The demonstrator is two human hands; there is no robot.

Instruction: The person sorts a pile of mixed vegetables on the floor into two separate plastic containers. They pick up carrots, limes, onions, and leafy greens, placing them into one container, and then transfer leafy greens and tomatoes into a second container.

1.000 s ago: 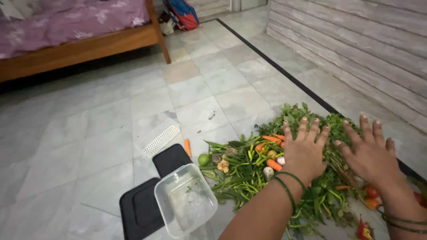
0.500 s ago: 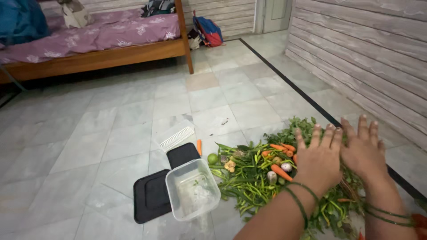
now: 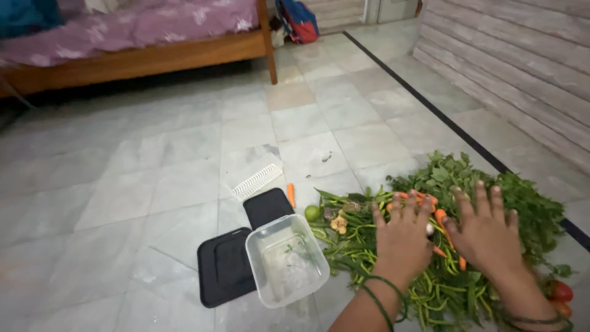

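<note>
My left hand (image 3: 402, 237) and my right hand (image 3: 485, 233) lie flat, fingers spread, side by side on a heap of vegetables (image 3: 522, 203) on the floor. The heap holds leafy greens, long green beans (image 3: 353, 246), small carrots (image 3: 440, 216) and red tomatoes (image 3: 558, 292) at its right edge. A green lime (image 3: 312, 213) and a piece of ginger (image 3: 338, 224) lie at the heap's left edge. Neither hand grips anything. Thin bangles circle both wrists.
A clear plastic container (image 3: 286, 261) stands left of the heap, beside two black lids (image 3: 222, 267). A lone carrot (image 3: 291, 194) and a white slotted tool (image 3: 258, 181) lie beyond them. A wooden bed (image 3: 147, 58) and a backpack (image 3: 298, 19) are far back; a panelled wall (image 3: 522, 55) runs on the right.
My two hands have drawn closer together on the vegetable heap. The camera view has tilted up and shifted, showing more of the bed and floor.
</note>
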